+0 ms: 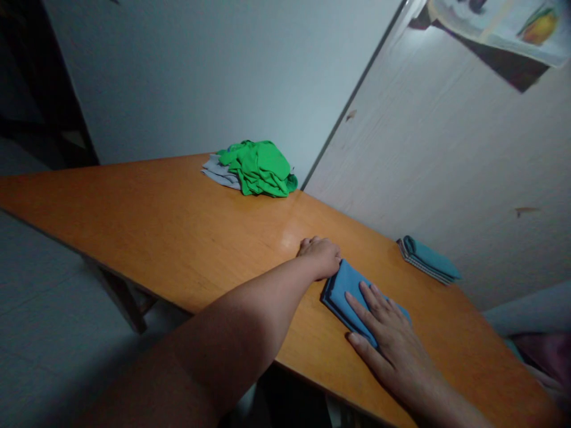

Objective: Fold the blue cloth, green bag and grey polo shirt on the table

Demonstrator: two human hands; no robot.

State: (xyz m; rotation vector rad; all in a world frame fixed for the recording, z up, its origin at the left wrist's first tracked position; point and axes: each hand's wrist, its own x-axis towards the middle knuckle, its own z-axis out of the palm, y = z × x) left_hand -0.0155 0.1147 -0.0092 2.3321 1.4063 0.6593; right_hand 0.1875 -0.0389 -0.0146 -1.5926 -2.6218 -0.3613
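A neatly folded blue cloth (352, 285) lies on the wooden table, with darker layers showing along its near left edge. My right hand (383, 327) is spread flat over its right part, fingers apart, the thumb at the near edge. By the cloth's far left corner is my left hand (322, 257), low over the tabletop and touching or nearly touching that corner. Its fingers look curled in, and whatever they may hold is hidden from view.
On the orange-brown table (178, 238), a crumpled green garment (263, 166) lies over a grey cloth (220, 172) by the wall. A folded teal-topped stack of cloths (428, 260) sits near the right back edge. A printed sheet (504, 27) hangs above.
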